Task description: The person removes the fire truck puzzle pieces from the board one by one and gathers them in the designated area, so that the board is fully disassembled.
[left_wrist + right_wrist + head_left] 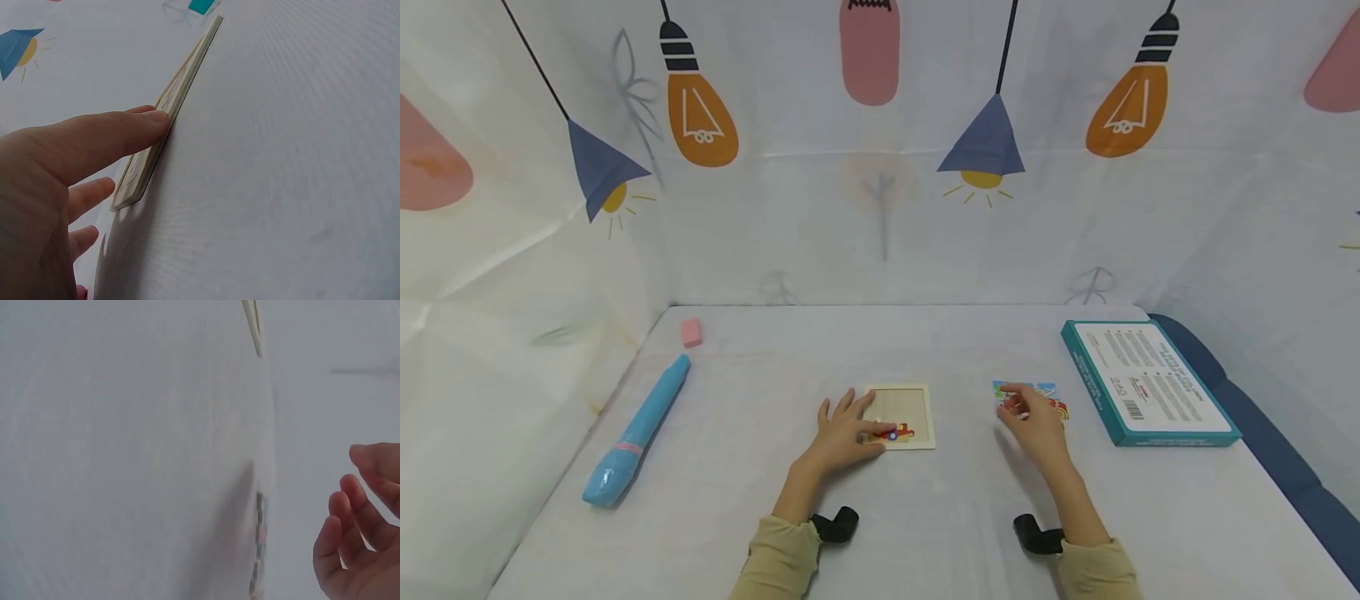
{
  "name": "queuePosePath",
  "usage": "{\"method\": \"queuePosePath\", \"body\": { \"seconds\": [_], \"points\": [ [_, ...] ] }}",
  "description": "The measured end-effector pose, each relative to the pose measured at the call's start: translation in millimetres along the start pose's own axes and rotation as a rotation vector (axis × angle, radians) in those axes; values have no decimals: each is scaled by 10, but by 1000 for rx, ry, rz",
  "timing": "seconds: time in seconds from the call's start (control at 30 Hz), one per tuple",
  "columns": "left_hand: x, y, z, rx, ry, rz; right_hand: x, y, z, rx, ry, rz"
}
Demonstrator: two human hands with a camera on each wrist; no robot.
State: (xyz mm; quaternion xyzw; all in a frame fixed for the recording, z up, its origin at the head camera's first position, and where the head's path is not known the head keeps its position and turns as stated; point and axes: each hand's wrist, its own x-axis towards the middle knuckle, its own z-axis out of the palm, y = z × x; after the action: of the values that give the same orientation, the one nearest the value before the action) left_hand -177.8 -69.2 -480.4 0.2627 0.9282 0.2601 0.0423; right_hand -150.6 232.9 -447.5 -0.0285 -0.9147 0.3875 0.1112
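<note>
In the head view my left hand [838, 437] is spread over the left side of a pale wooden puzzle tray [928, 417]. Its fingers rest on the tray and on a small red, blue and yellow puzzle piece [904, 432] at the bottom. The left wrist view has the thumb [147, 128] lying on the edge of the tray [140, 178]. Over several colourful puzzle pieces [1060, 407] to the right hovers my right hand [1036, 425], fingers loosely bent. Nothing shows between those fingers in the right wrist view, where the pieces [260, 531] lie below the hand [369, 544].
At the right stands a teal-edged box [1150, 375] with a white printed face. On the left lie a light blue pouch-like case [640, 433] and a pink eraser-like block [691, 332]. A patterned white curtain [820, 225] hangs behind the white table [955, 533].
</note>
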Motion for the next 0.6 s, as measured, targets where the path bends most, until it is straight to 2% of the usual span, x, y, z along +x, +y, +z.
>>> {"method": "queuePosePath", "body": {
  "seconds": [0.17,0.37,0.6],
  "points": [
    [14,0,-9,-1,-6,-8,0,-127,184,31,-27,-46],
    [20,-8,-15,4,7,2,-26,-262,361,38,-87,-59],
    [-4,-23,-11,52,59,-93,-43,-398,512,34,-155,-99]
  ]
}}
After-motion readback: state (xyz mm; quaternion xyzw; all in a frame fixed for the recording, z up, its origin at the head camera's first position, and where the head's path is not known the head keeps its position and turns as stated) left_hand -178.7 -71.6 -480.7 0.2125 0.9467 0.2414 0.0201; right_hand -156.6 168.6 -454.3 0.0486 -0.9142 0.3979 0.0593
